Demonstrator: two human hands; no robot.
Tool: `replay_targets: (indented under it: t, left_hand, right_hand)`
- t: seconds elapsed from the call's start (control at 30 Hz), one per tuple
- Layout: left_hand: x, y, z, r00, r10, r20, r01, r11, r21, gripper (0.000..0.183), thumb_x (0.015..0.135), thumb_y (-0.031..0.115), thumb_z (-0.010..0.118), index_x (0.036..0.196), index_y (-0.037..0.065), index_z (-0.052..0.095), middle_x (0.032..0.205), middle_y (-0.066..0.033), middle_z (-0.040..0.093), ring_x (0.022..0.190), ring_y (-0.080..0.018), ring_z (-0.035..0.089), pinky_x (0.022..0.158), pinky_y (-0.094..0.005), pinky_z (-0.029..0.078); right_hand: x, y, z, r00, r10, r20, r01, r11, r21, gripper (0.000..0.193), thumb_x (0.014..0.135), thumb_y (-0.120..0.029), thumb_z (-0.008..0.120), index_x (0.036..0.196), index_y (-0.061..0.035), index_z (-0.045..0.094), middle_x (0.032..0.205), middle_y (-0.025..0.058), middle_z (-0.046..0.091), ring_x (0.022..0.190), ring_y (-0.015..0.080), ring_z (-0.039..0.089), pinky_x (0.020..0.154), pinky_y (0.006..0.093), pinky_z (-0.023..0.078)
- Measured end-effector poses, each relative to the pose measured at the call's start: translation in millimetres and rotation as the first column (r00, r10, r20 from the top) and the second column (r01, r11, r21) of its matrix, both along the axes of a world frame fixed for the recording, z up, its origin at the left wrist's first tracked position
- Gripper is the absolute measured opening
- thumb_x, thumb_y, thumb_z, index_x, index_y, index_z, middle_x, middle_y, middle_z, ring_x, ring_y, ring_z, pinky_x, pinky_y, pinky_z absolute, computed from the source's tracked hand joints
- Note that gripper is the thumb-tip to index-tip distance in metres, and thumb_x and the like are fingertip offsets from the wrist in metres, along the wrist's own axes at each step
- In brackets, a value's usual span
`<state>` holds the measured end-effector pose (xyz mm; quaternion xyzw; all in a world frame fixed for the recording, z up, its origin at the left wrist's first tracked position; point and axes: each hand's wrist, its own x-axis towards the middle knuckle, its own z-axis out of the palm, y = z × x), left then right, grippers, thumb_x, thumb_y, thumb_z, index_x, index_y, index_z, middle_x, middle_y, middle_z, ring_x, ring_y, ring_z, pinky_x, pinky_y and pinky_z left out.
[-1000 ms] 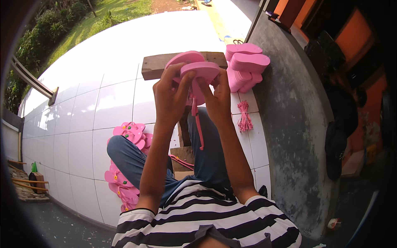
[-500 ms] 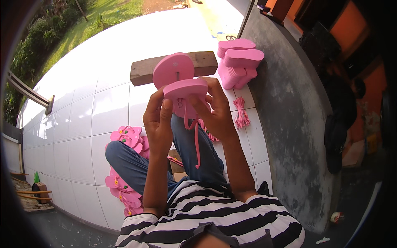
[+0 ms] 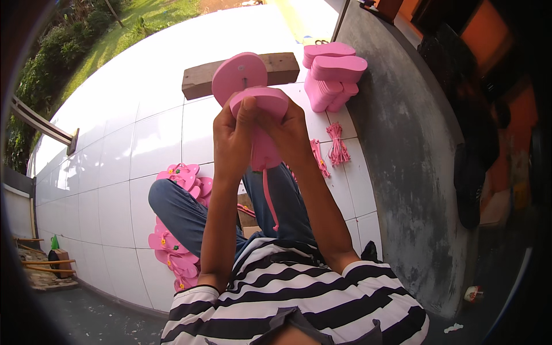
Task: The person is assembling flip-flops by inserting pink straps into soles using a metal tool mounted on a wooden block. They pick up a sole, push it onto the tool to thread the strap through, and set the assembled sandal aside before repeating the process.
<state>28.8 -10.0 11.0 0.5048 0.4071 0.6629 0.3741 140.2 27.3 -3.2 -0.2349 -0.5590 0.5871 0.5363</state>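
Note:
In front of me, above my lap, my left hand (image 3: 234, 129) and my right hand (image 3: 287, 129) are closed round a pink flip-flop sole (image 3: 268, 102). The sole looks bent, with one end facing up between my thumbs. Below it hangs a lower pink part (image 3: 265, 150), and from that a thin pink strap (image 3: 270, 198) dangles over my jeans. Just beyond my fingers another pink sole face (image 3: 240, 72) stands up, with a thin metal rod at its middle; the join with the held sole is hidden.
A wooden block (image 3: 282, 68) lies on the white tiles ahead. Stacked pink soles (image 3: 339, 69) stand at the right, near bundled pink straps (image 3: 338, 144). Strapped pink flip-flops (image 3: 179, 175) lie beside my left knee. A grey wall (image 3: 402, 161) runs along the right.
Both hands have moved slightly up, drawn together and tightened on the sole. The sole is more bent, and the metal piece seen under it before is covered.

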Motion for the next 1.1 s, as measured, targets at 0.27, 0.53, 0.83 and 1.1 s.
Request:
replay_targets:
  t: [0.27,0.53,0.83,1.1]
  left_hand:
    - [-13.4,-69.2,-11.6,0.963,-0.046,-0.266,0.063,0.996,0.055,0.054,0.097,0.05,0.055,0.102,-0.004,0.065,0.085,-0.0057,0.066,0.076,-0.0105,0.059,0.072,-0.0287,0.048]
    - [-7.0,-70.0,-51.2,0.935,-0.251,-0.252,0.118,0.887,-0.446,0.041,0.103,0.036,0.053,0.105,-0.003,0.065,0.072,-0.0058,0.063,0.066,-0.0081,0.053,0.062,-0.0268,0.046]
    - [-29.7,-55.9,-84.1,0.709,0.067,-0.702,-0.146,0.988,-0.053,0.032,0.09,0.021,0.07,0.11,-0.004,0.067,0.122,-0.0195,0.064,0.104,-0.0251,0.065,0.089,-0.0349,0.051]
    - [-44.9,-57.5,-65.0,0.965,-0.019,-0.261,-0.059,0.956,-0.288,0.027,0.091,0.013,0.07,0.111,-0.004,0.064,0.101,-0.0101,0.068,0.093,-0.0133,0.064,0.08,-0.0266,0.051]
  right_hand:
    - [31.9,-76.0,5.7,1.0,-0.003,0.001,0.002,0.915,0.403,0.035,0.086,-0.014,0.077,0.117,-0.0036,0.066,0.113,0.0149,0.07,0.107,0.0209,0.068,0.091,0.0332,0.053]
    - [26.7,-98.5,-46.9,0.724,-0.527,0.446,0.519,0.841,0.152,0.059,0.081,-0.022,0.081,0.129,-0.0015,0.053,0.106,0.0102,0.064,0.103,0.0257,0.063,0.089,0.0369,0.052]
    - [17.4,-107.3,-69.4,0.393,-0.432,0.812,-0.016,0.88,0.475,0.02,0.084,-0.021,0.072,0.085,-0.0052,0.06,0.078,0.0085,0.059,0.075,0.0271,0.062,0.066,0.0394,0.05]
    - [29.1,-117.1,-47.7,0.654,-0.259,0.711,-0.089,0.907,0.412,0.014,0.084,-0.014,0.071,0.08,-0.0038,0.062,0.074,0.01,0.055,0.068,0.0275,0.057,0.063,0.0372,0.049]
